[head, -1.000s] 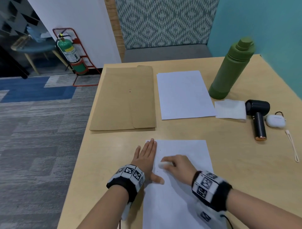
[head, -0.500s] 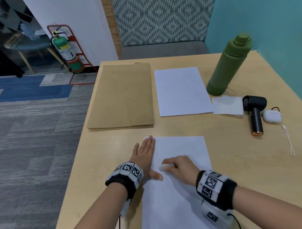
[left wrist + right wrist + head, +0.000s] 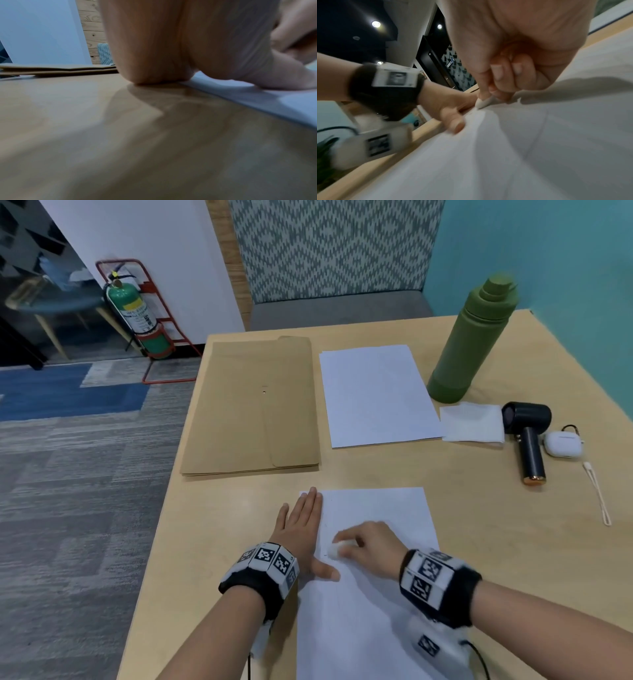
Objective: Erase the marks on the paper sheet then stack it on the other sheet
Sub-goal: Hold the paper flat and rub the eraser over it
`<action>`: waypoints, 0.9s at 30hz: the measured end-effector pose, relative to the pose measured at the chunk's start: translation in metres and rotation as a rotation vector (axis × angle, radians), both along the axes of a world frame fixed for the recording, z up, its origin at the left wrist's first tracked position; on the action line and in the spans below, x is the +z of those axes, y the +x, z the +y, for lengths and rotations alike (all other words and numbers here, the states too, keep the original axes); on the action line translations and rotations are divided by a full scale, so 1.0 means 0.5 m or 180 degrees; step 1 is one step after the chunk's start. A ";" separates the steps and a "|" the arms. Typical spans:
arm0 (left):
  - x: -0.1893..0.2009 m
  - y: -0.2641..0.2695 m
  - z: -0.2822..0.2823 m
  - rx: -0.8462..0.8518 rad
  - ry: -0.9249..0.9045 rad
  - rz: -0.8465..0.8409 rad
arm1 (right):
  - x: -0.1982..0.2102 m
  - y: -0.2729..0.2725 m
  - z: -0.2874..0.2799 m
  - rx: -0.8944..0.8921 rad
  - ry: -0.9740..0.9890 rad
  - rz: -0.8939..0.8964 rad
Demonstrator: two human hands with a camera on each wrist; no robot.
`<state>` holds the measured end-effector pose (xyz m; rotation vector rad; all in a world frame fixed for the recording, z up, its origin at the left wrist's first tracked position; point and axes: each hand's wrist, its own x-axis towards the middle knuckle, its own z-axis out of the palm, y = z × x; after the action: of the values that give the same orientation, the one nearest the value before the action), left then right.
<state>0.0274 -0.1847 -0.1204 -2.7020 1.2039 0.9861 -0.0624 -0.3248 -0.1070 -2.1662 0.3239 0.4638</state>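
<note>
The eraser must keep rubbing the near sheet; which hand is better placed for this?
Right. The right hand already pinches the eraser on the near sheet; the left hand lies flat on its edge.

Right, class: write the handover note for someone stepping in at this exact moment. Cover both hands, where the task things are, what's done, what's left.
Left hand: flat, fingers straight, pressing the near paper sheet's left edge to the table.
Right hand: pinching a white eraser, its tip on the near sheet beside the left thumb.
Other sheet: farther back, between the brown envelope and green bottle.
Done: erasing under way; faint marks show by the eraser.
Left: finish erasing, then stack the near sheet on the other sheet.
</note>
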 end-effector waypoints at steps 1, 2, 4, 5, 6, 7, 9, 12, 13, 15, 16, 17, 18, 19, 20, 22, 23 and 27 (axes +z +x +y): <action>0.000 0.000 -0.001 -0.0004 0.0021 -0.0002 | -0.004 0.021 -0.006 -0.0086 -0.0085 -0.0022; 0.001 0.001 -0.002 -0.0007 0.0050 -0.0009 | -0.010 0.046 -0.012 -0.0273 -0.0156 -0.0065; 0.002 0.001 -0.005 -0.0007 0.0095 -0.0037 | -0.015 0.091 -0.020 -0.0773 -0.0167 -0.0151; 0.001 0.001 -0.005 -0.0002 0.0104 -0.0050 | -0.020 0.102 -0.019 -0.0954 -0.0162 -0.0192; 0.001 0.001 -0.005 0.0003 0.0103 -0.0054 | -0.021 0.099 -0.014 -0.1006 -0.0155 -0.0226; 0.000 0.001 -0.005 0.0002 0.0090 -0.0051 | -0.022 0.085 -0.007 -0.0943 -0.0121 -0.0234; -0.001 -0.001 -0.003 -0.0004 0.0047 -0.0043 | -0.023 0.035 0.011 -0.0621 0.0003 -0.0181; 0.001 -0.001 -0.001 -0.0011 0.0027 -0.0025 | -0.026 -0.009 0.020 -0.0076 0.0074 0.0042; 0.001 -0.001 -0.001 -0.0013 0.0036 -0.0018 | -0.026 0.001 0.014 -0.0033 0.0005 0.0071; 0.002 0.000 -0.003 -0.0017 0.0078 -0.0020 | -0.023 0.043 -0.001 -0.0286 -0.0124 -0.0017; 0.004 0.000 -0.005 -0.0019 0.0100 -0.0022 | -0.019 0.066 -0.009 -0.0567 -0.0146 -0.0092; 0.005 0.001 -0.006 -0.0015 0.0112 -0.0025 | -0.016 0.086 -0.014 -0.0848 -0.0148 -0.0167; 0.005 0.000 -0.006 -0.0004 0.0114 -0.0028 | -0.017 0.098 -0.018 -0.1043 -0.0133 -0.0226; 0.004 0.000 -0.006 0.0005 0.0106 -0.0034 | -0.018 0.099 -0.017 -0.1085 -0.0123 -0.0227; 0.005 -0.001 -0.005 0.0003 0.0097 -0.0037 | -0.019 0.088 -0.010 -0.0975 -0.0107 -0.0164; 0.003 -0.002 -0.002 0.0004 0.0041 -0.0046 | -0.012 0.042 0.006 -0.0554 -0.0019 -0.0072; 0.001 -0.002 -0.001 0.0010 0.0009 -0.0049 | -0.008 0.015 0.013 -0.0348 0.0049 -0.0020; 0.002 -0.001 -0.002 0.0019 0.0005 -0.0009 | -0.001 -0.021 0.004 0.0075 0.0071 0.0180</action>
<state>0.0270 -0.1859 -0.1195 -2.7065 1.1947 0.9830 -0.0730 -0.3227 -0.1076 -2.1401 0.3232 0.5405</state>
